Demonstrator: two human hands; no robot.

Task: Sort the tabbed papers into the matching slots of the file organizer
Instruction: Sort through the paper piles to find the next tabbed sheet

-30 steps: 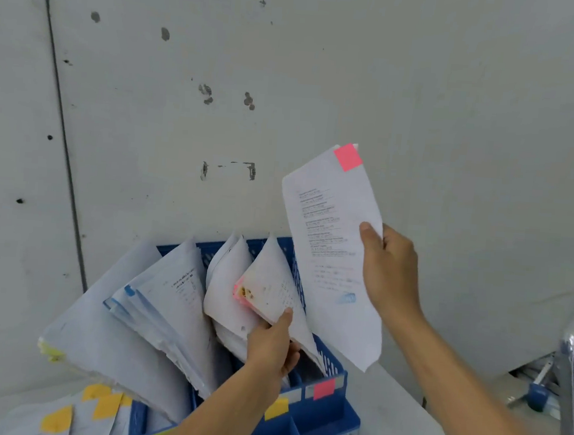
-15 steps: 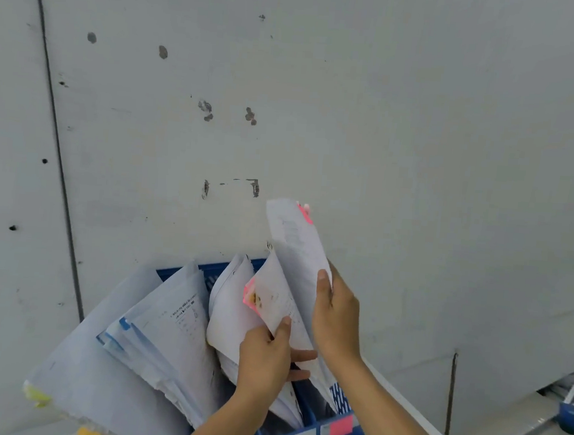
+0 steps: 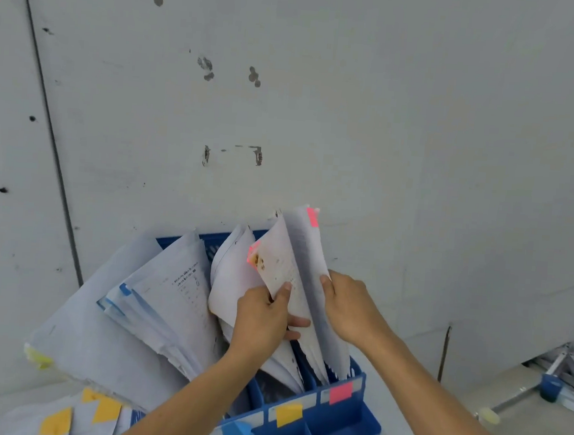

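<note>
Low at the centre of the frame, the right hand (image 3: 347,308) grips a pink-tabbed paper (image 3: 305,249), whose lower edge sits in the pink-labelled right slot of the blue file organizer (image 3: 348,424). Just left of it, the left hand (image 3: 260,318) pinches another pink-tabbed sheet (image 3: 275,261).

Your view was bright, evenly lit, soft diffuse light on pale wall (image 3: 423,125). Faint shadows sat between fanned papers (image 3: 176,298). Wall seam (image 3: 56,151) bowed at left edge, wide-lens distortion. Print was soft; clutter (image 3: 572,370) at right edge blurred.
</note>
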